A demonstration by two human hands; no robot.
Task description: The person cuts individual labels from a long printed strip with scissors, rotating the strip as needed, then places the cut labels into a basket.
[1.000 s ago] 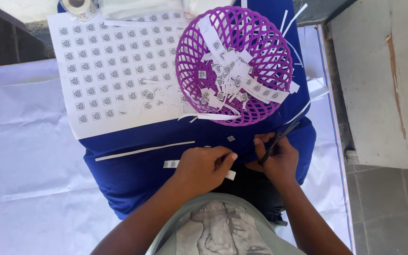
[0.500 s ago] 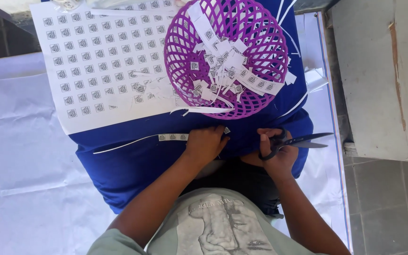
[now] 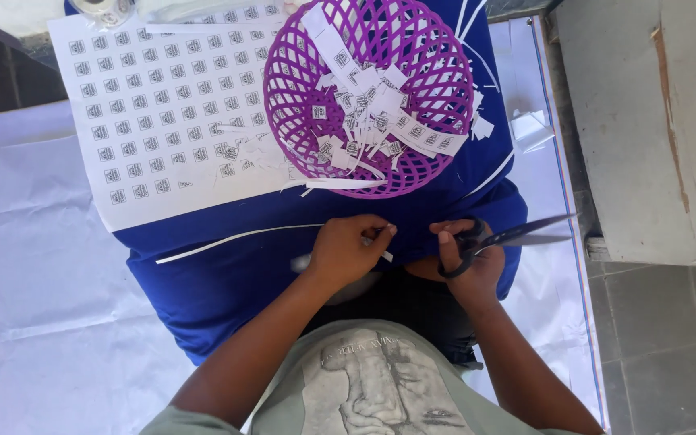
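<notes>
The paper strip [image 3: 380,254] is pinched in the left hand [image 3: 348,251], just in front of the person's chest at the near edge of the blue cloth [image 3: 227,274]. Only a short white end shows past the fingertips, with another pale bit poking out at nine o'clock of the hand; it looks like plain printer paper, narrow and white. I'd judge it featherlight and floppy, easy to crease or tear, likely to flutter off if let go, so it is best held as it is now, between thumb and fingertips close to the cutting end.

At three o'clock of that hand, a little apart, the right hand [image 3: 470,266] is closed through the loops of the black scissors [image 3: 503,238], whose blades point away to three o'clock and stand slightly parted (they touch no paper just now).

At twelve o'clock sits a purple lattice basket [image 3: 445,72] holding a heap of small cut white tags [image 3: 372,121], each with a small dark printed square. At ten o'clock lies a large printed sheet [image 3: 163,105] covered in rows of the same squares, its near right corner ragged with trimmings. A long thin white offcut [image 3: 227,239] runs along the cloth toward nine o'clock. White plastic sheeting [image 3: 34,266] spreads beneath everything, and grey floor tiles [image 3: 662,322] lie off at four o'clock.
</notes>
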